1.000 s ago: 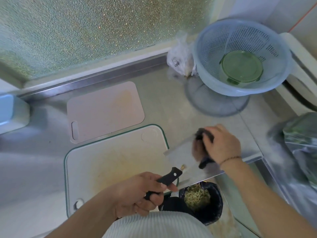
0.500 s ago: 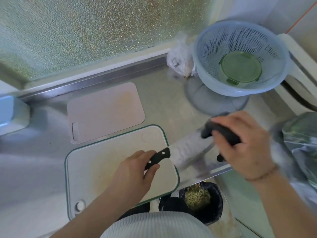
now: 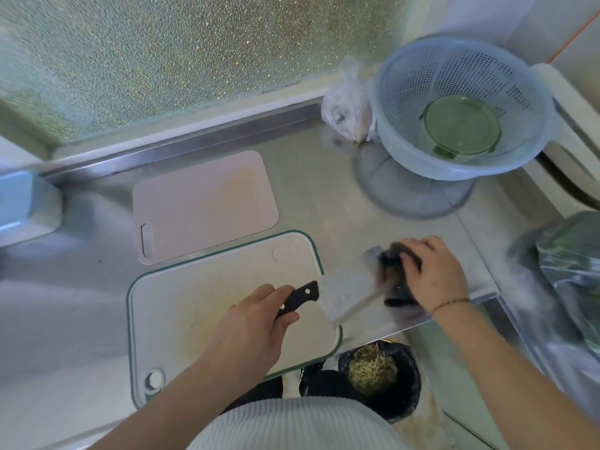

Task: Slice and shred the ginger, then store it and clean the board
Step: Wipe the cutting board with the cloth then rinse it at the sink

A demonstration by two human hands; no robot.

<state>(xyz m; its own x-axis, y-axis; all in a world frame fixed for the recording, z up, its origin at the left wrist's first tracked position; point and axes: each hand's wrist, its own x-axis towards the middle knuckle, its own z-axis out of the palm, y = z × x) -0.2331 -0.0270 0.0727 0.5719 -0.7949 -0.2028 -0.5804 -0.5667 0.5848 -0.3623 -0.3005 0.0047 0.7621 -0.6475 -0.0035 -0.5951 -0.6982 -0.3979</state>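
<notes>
My left hand (image 3: 256,323) grips the black handle of a cleaver (image 3: 345,295), whose blade lies flat over the right edge of the white, green-rimmed cutting board (image 3: 201,306). My right hand (image 3: 431,274) holds a dark scrubbing pad (image 3: 394,264) and presses it against the far end of the blade. The pad and blade are motion-blurred. The board's surface shows yellowish stains and no ginger. A green-lidded container (image 3: 461,125) sits inside the pale blue colander (image 3: 418,73) at the back right.
A pink cutting board (image 3: 207,203) lies behind the white one on the steel counter. A clear plastic bag (image 3: 347,105) leans by the colander. Below the counter edge stands a black-lined bin (image 3: 404,397) with scraps. A shiny bag (image 3: 571,267) lies far right.
My left hand moved the cleaver up from over the bin onto the board. My right hand lifted the pad off the blade, then brought it back down onto it.
</notes>
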